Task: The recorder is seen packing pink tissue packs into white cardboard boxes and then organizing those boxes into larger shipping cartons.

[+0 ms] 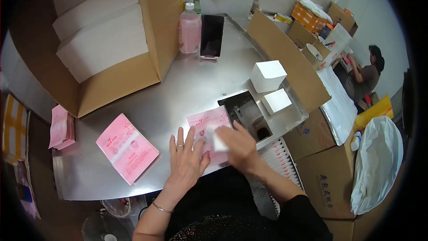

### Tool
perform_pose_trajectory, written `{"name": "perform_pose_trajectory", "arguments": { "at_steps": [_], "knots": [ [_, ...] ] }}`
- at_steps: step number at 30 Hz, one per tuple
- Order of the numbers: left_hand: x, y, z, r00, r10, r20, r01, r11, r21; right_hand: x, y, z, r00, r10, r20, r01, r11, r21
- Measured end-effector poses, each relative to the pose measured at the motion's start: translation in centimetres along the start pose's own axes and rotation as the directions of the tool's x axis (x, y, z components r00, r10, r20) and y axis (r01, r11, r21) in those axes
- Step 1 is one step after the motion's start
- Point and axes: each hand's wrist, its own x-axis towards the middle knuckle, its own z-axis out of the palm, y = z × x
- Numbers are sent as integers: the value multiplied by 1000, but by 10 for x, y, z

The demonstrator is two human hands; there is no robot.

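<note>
My left hand (186, 159) lies with its fingers spread on the lower left of a pink printed packet (207, 117), flat at the table's front edge. Over the packet's right side is my right hand (238, 147), smeared by motion. A small white, tissue-like piece (219, 142) shows under its fingers and appears held; its exact kind is blurred. To the left lies a stack of pink printed packets (127, 148) with a pale band across them. Right of my hands, a dark rectangular opening (243, 107) with a metal rim is set in the tabletop.
Two white paper stacks (268, 76) stand beyond the opening. A large carton (120, 93) holding white blocks fills the far left. A pink bottle (190, 31) and a phone (211, 36) stand at the back. More cartons (327, 180) line the right; another person (368, 76) sits beyond.
</note>
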Motion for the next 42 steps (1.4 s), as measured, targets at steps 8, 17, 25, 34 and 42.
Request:
{"name": "perform_pose_trajectory", "arguments": {
  "at_steps": [8, 17, 25, 34, 42],
  "knots": [
    [17, 18, 2, 996, -84, 7, 82, 988, 130, 48, -11, 36, 856, 275, 437, -52, 888, -457],
    [12, 16, -11, 1000, -18, -5, 19, 978, 206, 10, 30, -26, 997, -16, -80, 2, 983, -182],
    [17, 36, -14, 985, -143, 96, 121, 972, 200, -24, 129, -70, 933, 295, -205, -355, 666, -657],
    [17, 17, -7, 995, 98, 24, -99, 993, 58, 20, 49, -48, 923, -195, 333, 190, 981, 49],
    [5, 20, -25, 990, -131, 44, 126, 986, 109, 25, 31, -7, 828, -383, 409, 434, 900, -35]
  ]
}}
